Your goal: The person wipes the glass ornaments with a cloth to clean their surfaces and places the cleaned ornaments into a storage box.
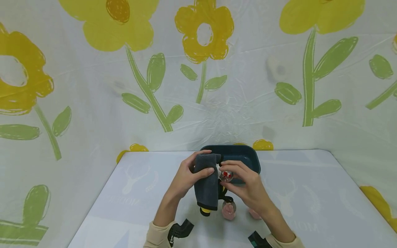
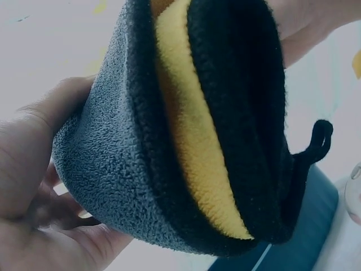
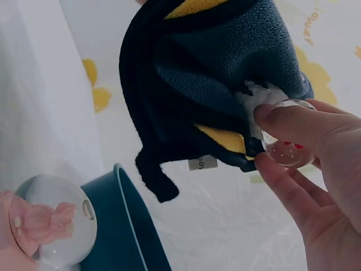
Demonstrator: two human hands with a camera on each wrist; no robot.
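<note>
My left hand (image 1: pixel 185 175) grips a folded grey towel (image 1: pixel 206 187) with black edging, a yellow inner side and a black hanging loop (image 2: pixel 322 138). My right hand (image 1: pixel 246 179) pinches a small snow globe (image 1: pixel 227 176) by its clear ball, with red bits inside. In the right wrist view the white base (image 3: pixel 262 101) of this globe lies against the towel's fold, partly covered by the cloth. Both hands are held up over the table, in front of the dark teal basin (image 1: pixel 255 162).
Below the hands on the table (image 1: pixel 124 213) stands a pink snow globe (image 1: pixel 228 210), with a pink figure visible in the right wrist view. Another pink object (image 1: pixel 255 214) is partly hidden by my right forearm. A flower-printed curtain (image 1: pixel 242 86) hangs behind the table.
</note>
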